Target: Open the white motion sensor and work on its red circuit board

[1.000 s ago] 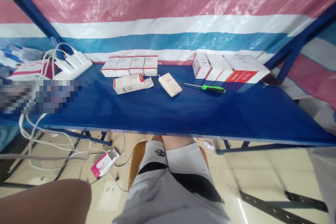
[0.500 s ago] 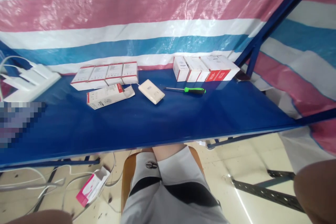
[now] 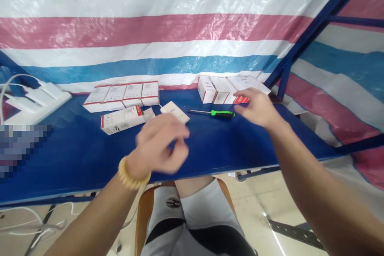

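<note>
My left hand (image 3: 163, 144), with a yellow beaded bracelet (image 3: 133, 174) at its wrist, hovers over the near part of the table. Its fingers curl, a gap shows between thumb and forefinger, and I see nothing held. Just beyond it lies a cream flat device (image 3: 175, 111), partly hidden by the hand. My right hand (image 3: 255, 106) is open, thumb and fingers apart, in front of a row of white-and-red boxes (image 3: 223, 90); whether it touches them I cannot tell. A green-and-black screwdriver (image 3: 220, 114) lies to the left of that hand.
An opened carton (image 3: 124, 119) lies left of the device, before another row of boxes (image 3: 120, 96). A white power strip (image 3: 39, 106) with plugs and cables stands at the far left of the blue table (image 3: 75, 156). Striped sheeting (image 3: 150, 28) hangs behind.
Both hands have come into view and reached over the table, the left toward the device, the right toward the right-hand boxes. The camera view has tilted up slightly; objects on the table keep their places.
</note>
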The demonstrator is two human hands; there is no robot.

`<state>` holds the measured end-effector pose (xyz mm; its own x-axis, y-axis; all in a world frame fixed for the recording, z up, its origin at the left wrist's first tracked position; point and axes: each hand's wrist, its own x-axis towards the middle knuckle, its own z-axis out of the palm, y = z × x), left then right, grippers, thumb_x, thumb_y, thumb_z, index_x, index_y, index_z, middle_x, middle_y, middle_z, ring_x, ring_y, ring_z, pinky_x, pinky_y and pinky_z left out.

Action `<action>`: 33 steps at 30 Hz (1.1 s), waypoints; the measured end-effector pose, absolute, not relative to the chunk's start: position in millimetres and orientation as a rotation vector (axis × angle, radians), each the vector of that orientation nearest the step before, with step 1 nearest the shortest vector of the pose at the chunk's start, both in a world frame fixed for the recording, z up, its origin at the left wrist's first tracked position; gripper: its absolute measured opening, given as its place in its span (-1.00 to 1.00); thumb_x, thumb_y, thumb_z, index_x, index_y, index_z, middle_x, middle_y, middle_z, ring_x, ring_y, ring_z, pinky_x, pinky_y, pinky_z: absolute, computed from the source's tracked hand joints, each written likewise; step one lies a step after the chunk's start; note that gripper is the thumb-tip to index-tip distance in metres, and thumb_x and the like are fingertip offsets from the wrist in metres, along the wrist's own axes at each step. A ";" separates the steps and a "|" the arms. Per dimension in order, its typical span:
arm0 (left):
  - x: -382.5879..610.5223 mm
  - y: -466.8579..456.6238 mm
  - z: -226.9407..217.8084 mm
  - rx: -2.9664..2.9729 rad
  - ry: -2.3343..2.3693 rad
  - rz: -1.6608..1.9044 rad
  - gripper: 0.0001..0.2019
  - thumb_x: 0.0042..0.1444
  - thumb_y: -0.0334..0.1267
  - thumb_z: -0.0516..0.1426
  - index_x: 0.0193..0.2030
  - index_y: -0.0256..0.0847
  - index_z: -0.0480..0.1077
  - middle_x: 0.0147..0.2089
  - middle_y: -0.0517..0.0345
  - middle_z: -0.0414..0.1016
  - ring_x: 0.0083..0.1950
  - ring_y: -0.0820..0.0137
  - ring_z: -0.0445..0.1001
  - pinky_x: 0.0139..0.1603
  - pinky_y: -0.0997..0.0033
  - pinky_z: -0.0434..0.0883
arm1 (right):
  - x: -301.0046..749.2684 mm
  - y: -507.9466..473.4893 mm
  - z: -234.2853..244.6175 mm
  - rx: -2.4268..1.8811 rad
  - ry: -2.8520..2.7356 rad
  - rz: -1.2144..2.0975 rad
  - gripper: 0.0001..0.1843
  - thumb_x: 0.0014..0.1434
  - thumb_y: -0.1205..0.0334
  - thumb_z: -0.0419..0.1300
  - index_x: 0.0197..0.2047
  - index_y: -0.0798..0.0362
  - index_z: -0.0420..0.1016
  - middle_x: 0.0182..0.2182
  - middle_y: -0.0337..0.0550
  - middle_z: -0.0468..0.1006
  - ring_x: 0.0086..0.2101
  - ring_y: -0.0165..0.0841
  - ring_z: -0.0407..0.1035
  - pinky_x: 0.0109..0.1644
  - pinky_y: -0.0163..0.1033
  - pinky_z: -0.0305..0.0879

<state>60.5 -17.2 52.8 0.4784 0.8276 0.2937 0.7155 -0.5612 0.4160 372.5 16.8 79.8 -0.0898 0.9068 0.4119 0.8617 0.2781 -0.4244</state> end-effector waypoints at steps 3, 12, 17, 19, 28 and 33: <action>59.0 28.6 57.5 2.645 1.247 0.518 -0.48 0.02 -0.40 0.11 0.18 -0.16 0.40 0.26 0.00 0.37 0.33 0.08 0.26 0.33 0.03 0.25 | 377.0 42.5 44.6 -2.080 -2.030 0.139 -0.36 -0.11 0.23 0.36 0.09 0.17 0.50 0.07 0.21 0.47 0.14 0.17 0.27 0.18 0.18 0.21; 62.0 84.6 28.8 2.672 1.370 0.281 -0.44 -0.17 -0.31 0.21 0.08 -0.19 0.42 0.04 -0.10 0.43 0.12 0.03 0.35 0.18 0.06 0.28 | 377.7 99.6 29.5 -1.758 -2.229 0.789 -0.77 -0.07 0.12 0.32 -0.32 0.04 0.62 -0.34 -0.17 0.61 -0.30 -0.25 0.47 -0.24 -0.21 0.34; 50.0 80.2 17.5 2.454 1.426 0.693 -0.45 -0.17 -0.24 0.27 0.05 -0.14 0.35 0.03 0.03 0.35 0.05 0.16 0.39 0.09 0.19 0.38 | 367.6 93.5 13.7 -1.454 -1.615 1.109 -0.56 -0.13 -0.07 0.39 -0.25 0.07 0.57 -0.59 -0.23 0.49 -0.58 -0.42 0.29 -0.50 -0.29 0.21; 45.3 83.5 12.9 2.408 1.397 0.776 -0.47 -0.14 -0.22 0.27 0.05 -0.13 0.34 0.04 0.05 0.33 0.07 0.19 0.39 0.12 0.21 0.37 | 363.2 88.3 9.0 -1.291 -1.368 1.189 -0.50 -0.19 -0.05 0.44 -0.21 0.05 0.54 -0.64 -0.28 0.44 -0.63 -0.47 0.23 -0.58 -0.34 0.12; 42.6 87.1 6.2 2.405 1.443 0.753 -0.43 -0.15 -0.16 0.29 0.04 -0.16 0.29 0.04 0.03 0.42 0.09 0.13 0.39 0.11 0.17 0.35 | 346.7 74.8 17.0 -1.070 -1.126 1.116 -0.68 -0.13 0.04 0.39 -0.36 0.05 0.49 -0.73 -0.34 0.32 -0.78 -0.53 0.08 -0.77 -0.39 -0.17; 44.2 83.6 10.2 2.478 1.528 0.682 -0.46 -0.10 -0.13 0.27 0.05 -0.17 0.28 0.03 0.00 0.45 0.07 0.10 0.42 0.13 0.12 0.32 | 344.1 78.2 12.3 -1.038 -1.132 1.125 -0.77 -0.17 0.15 0.38 -0.43 0.07 0.51 -0.76 -0.36 0.26 -0.79 -0.55 0.06 -0.76 -0.41 -0.21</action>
